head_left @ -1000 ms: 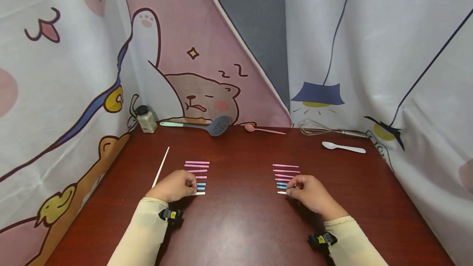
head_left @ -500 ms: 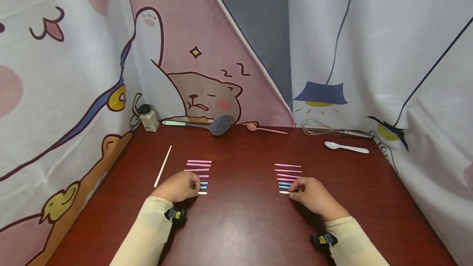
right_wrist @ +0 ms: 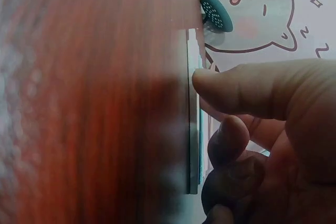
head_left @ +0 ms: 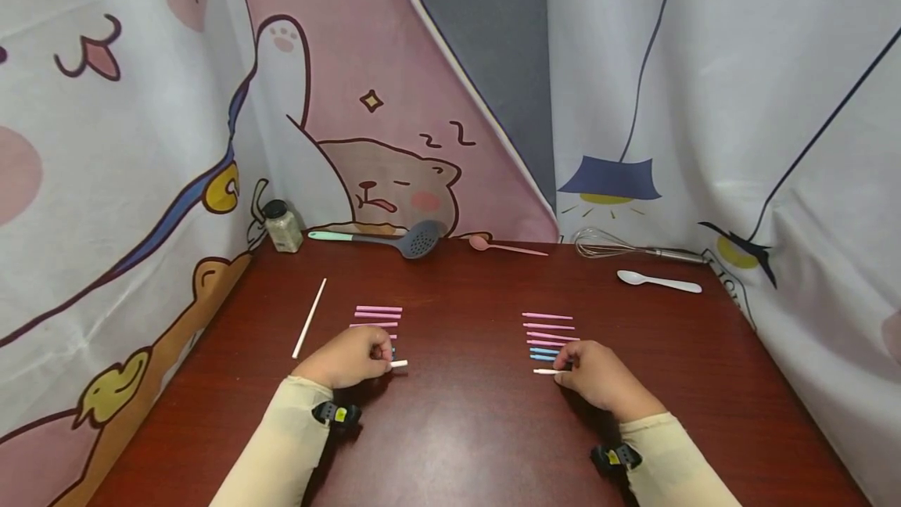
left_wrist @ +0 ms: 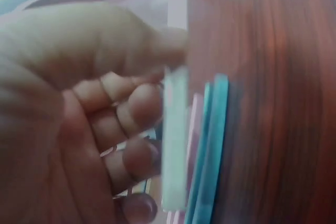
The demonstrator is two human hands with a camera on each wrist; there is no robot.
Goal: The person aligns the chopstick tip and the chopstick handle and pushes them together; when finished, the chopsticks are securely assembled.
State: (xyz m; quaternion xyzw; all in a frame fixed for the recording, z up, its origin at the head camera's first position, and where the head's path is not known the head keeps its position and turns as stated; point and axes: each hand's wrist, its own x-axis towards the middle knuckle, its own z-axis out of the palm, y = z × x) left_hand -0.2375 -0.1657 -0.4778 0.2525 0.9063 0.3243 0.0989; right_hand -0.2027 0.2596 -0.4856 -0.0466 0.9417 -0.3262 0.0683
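My left hand (head_left: 348,358) pinches a short white stick (head_left: 399,364) between thumb and fingers, its end poking out to the right. In the left wrist view that stick is apart from two blue sticks (left_wrist: 215,150) beside it. My right hand (head_left: 598,378) pinches another white stick (head_left: 544,372) with a narrowed tip pointing left, low at the table. Behind the left hand lie several pink sticks (head_left: 378,309) in a row. Several more pink sticks (head_left: 547,317) and two blue sticks (head_left: 543,350) lie by the right hand, partly hidden by its fingers.
A long white stick (head_left: 310,318) lies at left. Along the back are a jar (head_left: 283,227), slotted spoon (head_left: 415,240), pink spoon (head_left: 503,246) and whisk (head_left: 633,247). A white spoon (head_left: 658,282) lies at right. Printed cloth (head_left: 486,61) walls the table (head_left: 457,413).
My left hand has shifted right, and its white stick has come away from the row, slightly tilted. The right hand has drawn its white stick a little nearer, away from the blue ones.
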